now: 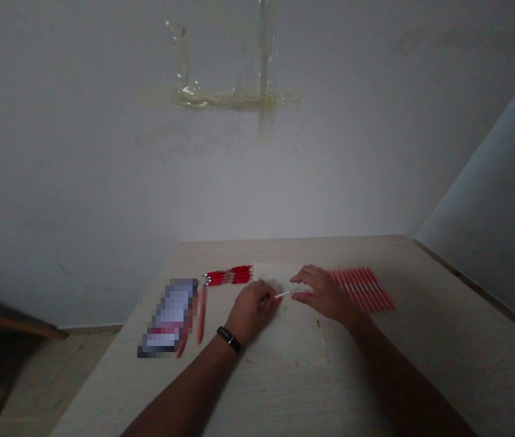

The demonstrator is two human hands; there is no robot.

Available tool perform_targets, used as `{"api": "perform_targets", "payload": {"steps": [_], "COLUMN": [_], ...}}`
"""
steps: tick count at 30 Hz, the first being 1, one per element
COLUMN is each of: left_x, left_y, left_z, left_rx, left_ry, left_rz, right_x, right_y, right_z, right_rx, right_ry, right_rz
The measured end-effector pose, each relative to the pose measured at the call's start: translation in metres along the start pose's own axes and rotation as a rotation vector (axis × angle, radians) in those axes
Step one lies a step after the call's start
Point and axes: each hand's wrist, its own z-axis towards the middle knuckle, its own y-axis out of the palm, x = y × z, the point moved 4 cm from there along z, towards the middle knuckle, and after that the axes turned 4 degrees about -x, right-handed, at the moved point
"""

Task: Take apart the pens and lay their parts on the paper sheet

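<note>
My left hand (253,306), a black band on its wrist, is closed on a thin white stick (283,294) that looks like a pen refill. A bit of red shows at the fingertips beside it; the rest of what the hand grips is hidden. To the right, my right hand (323,292) is open, thumb and fingers apart around the space just past the stick's free end. Beyond my left hand lies a bunch of red pen pieces (234,276) with silvery tips. A row of several red pens (364,289) lies side by side, partly behind my right hand.
A phone-like device (168,318), pixelated, lies on the left of the wooden table (284,400). Two pink-red pen-like pieces lie close by, one a barrel (201,314). A pale sheet (279,346) is under my hands. The wall (284,188) rises behind the table.
</note>
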Motion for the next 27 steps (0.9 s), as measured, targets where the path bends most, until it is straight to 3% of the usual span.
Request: {"api": "perform_targets", "payload": {"steps": [4,7,12,22,27], "left_x": [-0.004,-0.007,-0.008,-0.015,-0.014], "left_y": [-0.001,-0.002,-0.001,0.001,0.001], "left_z": [0.001,0.001,0.001,0.001,0.000], "left_rx": [0.016,0.043,0.034,0.034,0.043], "left_ry": [-0.050,-0.062,-0.091,-0.126,-0.117], "left_rz": [0.007,0.015,0.026,0.051,0.070], "right_x": [0.021,0.033,0.035,0.032,0.029], "right_y": [-0.007,0.002,0.013,-0.008,-0.009], "right_z": [-0.004,-0.008,-0.011,-0.003,-0.002], "right_rx": [0.005,-0.099,-0.169,0.045,0.054], "right_ry": [0.062,0.090,0.107,0.097,0.062], "right_rz": [-0.040,-0.098,-0.172,-0.141,-0.148]}}
